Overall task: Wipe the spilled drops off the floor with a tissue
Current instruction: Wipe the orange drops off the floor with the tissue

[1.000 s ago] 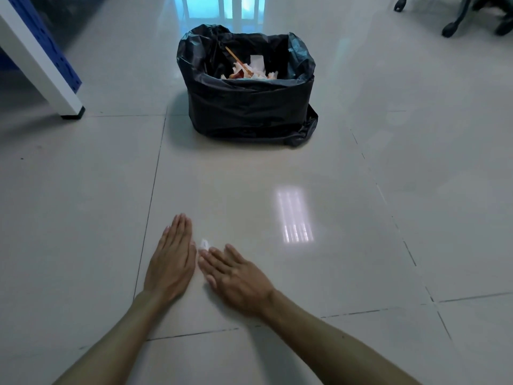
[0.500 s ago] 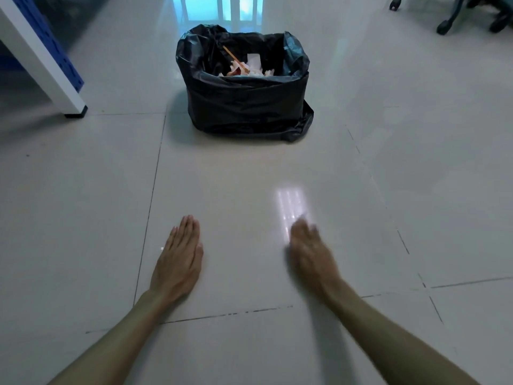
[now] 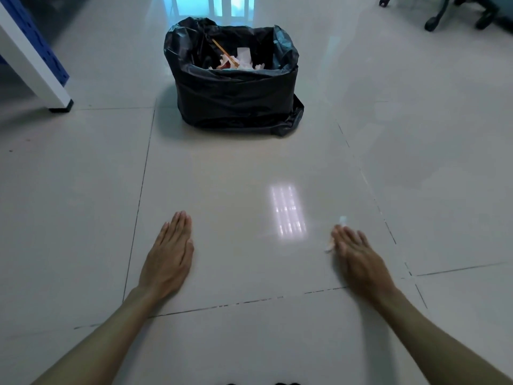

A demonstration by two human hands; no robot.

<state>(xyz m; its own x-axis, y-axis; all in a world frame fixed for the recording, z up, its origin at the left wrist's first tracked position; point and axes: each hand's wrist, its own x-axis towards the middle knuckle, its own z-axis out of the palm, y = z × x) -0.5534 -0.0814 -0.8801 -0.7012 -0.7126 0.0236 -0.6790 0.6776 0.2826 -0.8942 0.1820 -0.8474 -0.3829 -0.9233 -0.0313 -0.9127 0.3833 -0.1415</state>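
Down on the tiled floor (image 3: 277, 343), the person has both palms pressed flat, arms stretched forward and well apart. Their left hand (image 3: 169, 254) lies with fingers straight and together, its grip open and empty, close to a grout line running away from them. Their right hand (image 3: 358, 259) is also spread flat, fingers extended, and it presses a white tissue (image 3: 330, 246) against the tile; only small bits of the tissue peek out, one at the thumb side and another just past the fingertips. So that grip is not curled around the tissue, it simply pins it beneath the open palm. Whether any drops are on the floor I cannot tell, since the glossy tiles show only a bright patch of reflected light (image 3: 287, 209) between the two hands, nearer the right one. Farther ahead stands a bin lined with a black trash bag (image 3: 236, 93), holding crumpled white paper and a wooden stick. Off to the left is a white and blue furniture leg (image 3: 39, 68), and chair casters (image 3: 430, 22) show at the far right.
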